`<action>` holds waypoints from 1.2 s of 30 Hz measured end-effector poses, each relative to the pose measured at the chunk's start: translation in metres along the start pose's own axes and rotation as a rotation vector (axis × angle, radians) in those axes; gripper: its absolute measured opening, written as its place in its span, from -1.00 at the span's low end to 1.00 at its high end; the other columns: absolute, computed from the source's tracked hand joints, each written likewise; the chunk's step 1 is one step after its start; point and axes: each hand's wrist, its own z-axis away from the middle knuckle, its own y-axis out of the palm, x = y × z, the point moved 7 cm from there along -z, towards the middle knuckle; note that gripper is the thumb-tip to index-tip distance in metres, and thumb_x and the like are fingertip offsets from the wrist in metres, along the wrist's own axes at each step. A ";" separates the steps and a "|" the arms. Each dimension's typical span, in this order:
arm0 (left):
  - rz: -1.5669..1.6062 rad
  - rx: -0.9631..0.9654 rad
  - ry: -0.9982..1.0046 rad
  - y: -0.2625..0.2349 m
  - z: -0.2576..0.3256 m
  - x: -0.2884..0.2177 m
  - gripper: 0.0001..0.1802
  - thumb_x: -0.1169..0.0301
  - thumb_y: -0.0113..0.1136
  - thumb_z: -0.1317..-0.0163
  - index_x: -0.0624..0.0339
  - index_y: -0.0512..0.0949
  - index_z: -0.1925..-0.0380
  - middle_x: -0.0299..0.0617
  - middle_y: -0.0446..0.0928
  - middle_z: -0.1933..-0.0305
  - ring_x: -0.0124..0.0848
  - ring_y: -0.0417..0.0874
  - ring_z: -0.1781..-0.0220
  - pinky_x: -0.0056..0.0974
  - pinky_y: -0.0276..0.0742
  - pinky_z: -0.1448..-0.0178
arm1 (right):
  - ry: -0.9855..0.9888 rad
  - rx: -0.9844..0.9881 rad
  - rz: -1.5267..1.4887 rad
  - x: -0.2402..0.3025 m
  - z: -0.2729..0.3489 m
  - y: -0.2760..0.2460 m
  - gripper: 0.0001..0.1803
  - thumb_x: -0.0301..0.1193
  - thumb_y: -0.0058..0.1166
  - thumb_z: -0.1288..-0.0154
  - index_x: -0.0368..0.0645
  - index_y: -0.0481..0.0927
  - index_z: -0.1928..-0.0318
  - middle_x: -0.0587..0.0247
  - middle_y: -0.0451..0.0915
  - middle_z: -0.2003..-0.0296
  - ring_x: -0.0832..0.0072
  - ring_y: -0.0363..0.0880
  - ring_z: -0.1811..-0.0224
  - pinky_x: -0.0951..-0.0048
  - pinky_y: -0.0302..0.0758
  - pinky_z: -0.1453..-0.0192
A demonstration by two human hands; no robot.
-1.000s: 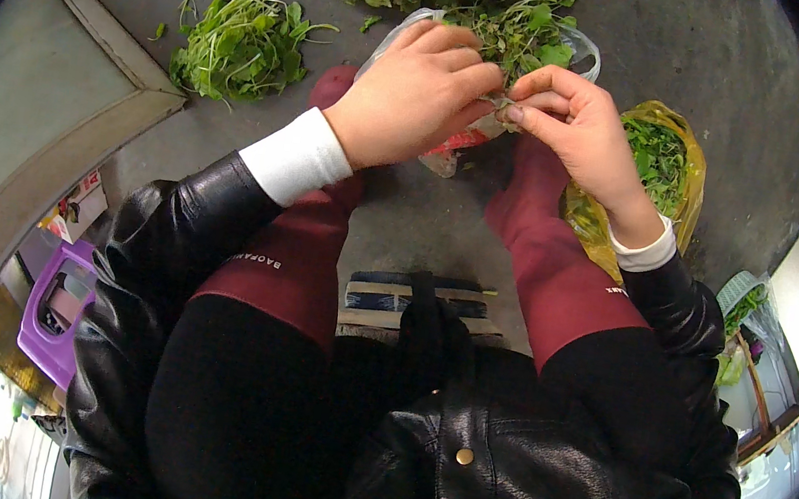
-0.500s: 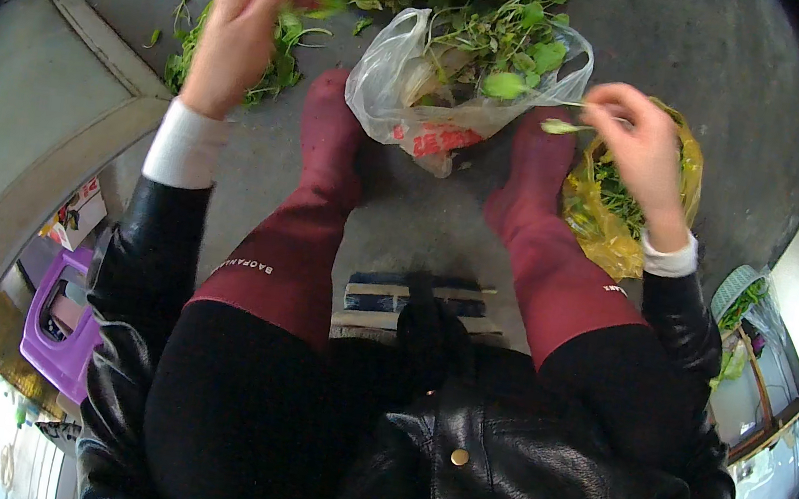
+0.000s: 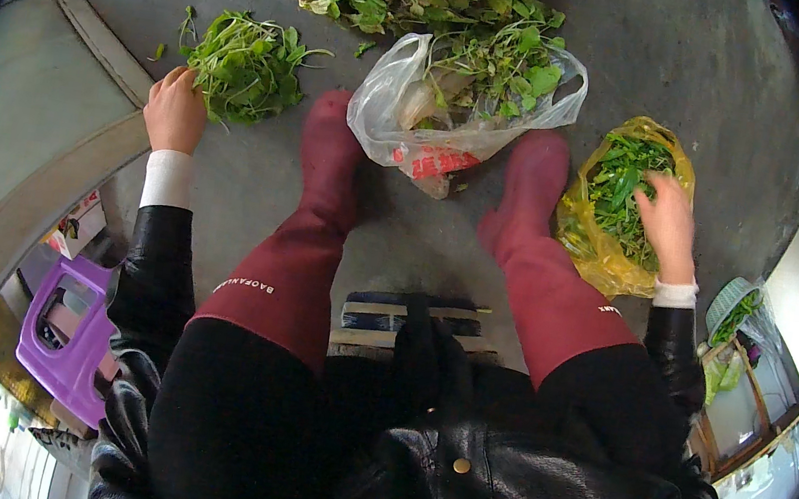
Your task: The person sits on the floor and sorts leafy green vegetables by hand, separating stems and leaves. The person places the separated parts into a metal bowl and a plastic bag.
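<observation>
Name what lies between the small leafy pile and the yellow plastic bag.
In the head view, left to right: the left maroon boot, the translucent plastic bag, the right maroon boot.

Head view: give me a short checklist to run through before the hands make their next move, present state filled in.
1. Left hand at the small green pile: ok, by its lower left edge.
2. Left hand empty: cannot tell, fingertips partly hidden.
3. Right hand over the yellow bag: ok, above the greens inside.
4. Right hand empty: cannot tell, its grip is unclear.
5. Small green pile fully gathered: not ok, a loose leaf lies to its left.
6. Translucent white bag open: ok, leafy stems show in its mouth.
</observation>
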 end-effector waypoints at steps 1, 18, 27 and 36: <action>0.097 -0.004 0.010 -0.009 -0.004 -0.010 -0.78 0.29 0.23 -0.29 0.06 0.72 0.13 -0.22 0.67 -0.08 -0.11 0.63 -0.14 -0.10 0.56 -0.18 | -0.151 -0.079 -0.163 0.040 -0.018 -0.007 -0.69 -0.35 0.20 -0.29 -0.25 0.67 0.01 0.00 0.65 0.08 0.04 0.62 -0.03 0.17 0.54 -0.13; 0.582 -0.022 0.308 -0.066 0.002 -0.127 -0.74 0.22 0.23 -0.34 0.21 0.67 0.23 -0.04 0.68 0.21 -0.03 0.64 0.06 -0.05 0.52 -0.05 | -0.796 -0.031 -0.180 0.240 -0.107 0.067 -0.51 -0.35 0.29 -0.13 0.02 0.56 -0.13 0.27 0.60 0.17 0.18 0.58 0.05 0.18 0.55 -0.05; 0.919 0.090 0.319 -0.086 0.002 -0.159 -0.75 0.27 0.20 -0.36 0.20 0.68 0.13 -0.07 0.70 0.17 -0.13 0.68 0.16 -0.18 0.55 0.07 | -0.417 -0.096 -1.123 0.198 -0.092 0.000 -0.69 -0.18 0.10 -0.47 -0.08 0.78 0.07 0.31 0.68 0.29 0.58 0.55 0.34 0.48 0.46 0.15; 1.530 0.109 0.375 -0.136 -0.002 -0.227 -0.79 0.43 0.18 -0.40 0.30 0.65 0.07 -0.16 0.72 0.17 -0.46 0.72 0.09 -0.34 0.58 -0.03 | -0.220 0.294 -1.549 0.210 -0.066 -0.041 -0.61 -0.18 -0.05 -0.56 -0.15 0.74 -0.03 0.46 0.71 0.09 0.77 0.51 0.17 0.62 0.42 0.01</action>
